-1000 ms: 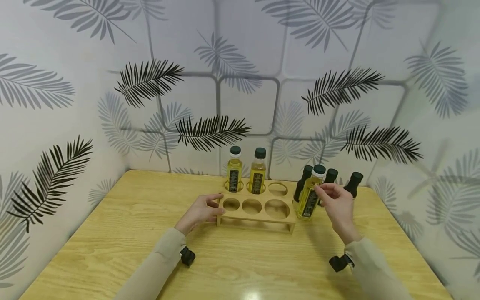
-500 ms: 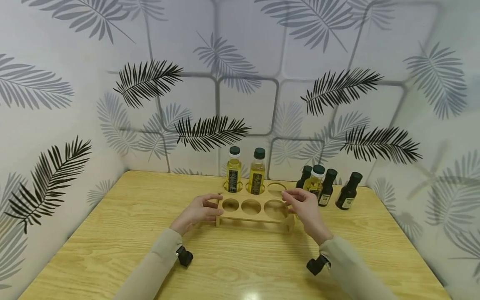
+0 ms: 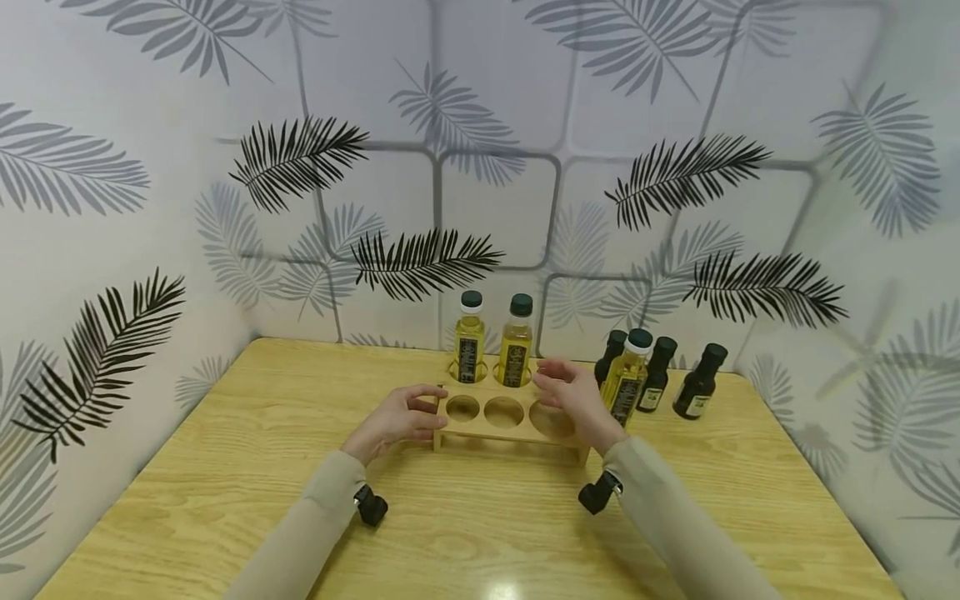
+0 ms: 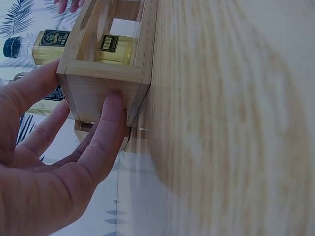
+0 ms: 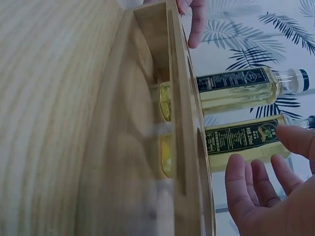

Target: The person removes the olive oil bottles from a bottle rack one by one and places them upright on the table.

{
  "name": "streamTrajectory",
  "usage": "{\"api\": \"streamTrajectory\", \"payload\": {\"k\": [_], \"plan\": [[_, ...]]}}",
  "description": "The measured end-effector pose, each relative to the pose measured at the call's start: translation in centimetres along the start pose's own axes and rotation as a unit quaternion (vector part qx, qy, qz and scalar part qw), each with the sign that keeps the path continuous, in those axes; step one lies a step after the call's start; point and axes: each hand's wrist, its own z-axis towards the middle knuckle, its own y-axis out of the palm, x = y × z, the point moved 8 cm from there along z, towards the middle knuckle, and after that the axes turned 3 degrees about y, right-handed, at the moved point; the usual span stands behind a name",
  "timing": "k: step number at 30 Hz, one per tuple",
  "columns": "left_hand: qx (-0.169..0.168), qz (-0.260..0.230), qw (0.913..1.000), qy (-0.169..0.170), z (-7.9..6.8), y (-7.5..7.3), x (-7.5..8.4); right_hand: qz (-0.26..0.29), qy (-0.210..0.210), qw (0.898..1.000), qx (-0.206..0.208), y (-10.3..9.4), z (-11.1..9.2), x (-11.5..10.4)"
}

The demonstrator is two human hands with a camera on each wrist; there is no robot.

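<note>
At the left end of a wooden bottle rack, my left hand holds the end. In the left wrist view, one fingertip presses the end panel and another finger lies at the upper edge. Two oil bottles with dark green caps stand in the rack's back row: the left bottle and the middle bottle. My right hand is over the rack's right side, its loosely bent fingers near the middle bottle. In the right wrist view the fingers overlap that bottle; whether they touch it I cannot tell.
Just right of the rack stands another yellow oil bottle, partly behind the right hand. Dark bottles stand beyond it, one dark bottle farthest right. A leaf-patterned wall rises behind the table.
My right hand has let go of the yellow bottle right of the rack and moved left over the rack to the middle bottle. The bottle stays beside the rack. The left hand has barely moved.
</note>
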Motion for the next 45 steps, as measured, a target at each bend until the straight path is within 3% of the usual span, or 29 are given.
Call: {"api": "streamTrajectory", "payload": {"k": [6,15,45], "plan": [[0.001,-0.002,1.0,-0.005,-0.1,0.0,0.0,-0.006,0.001,1.0,-0.029,0.8,1.2,-0.6],[0.013,-0.003,0.9996,-0.024,-0.3,0.1,-0.4,-0.002,0.0,1.0,-0.028,0.9,2.3,-0.6],[0.016,-0.005,0.9995,-0.025,-0.4,0.2,0.1,0.009,-0.028,0.997,-0.073,1.8,5.3,-1.6]]}}
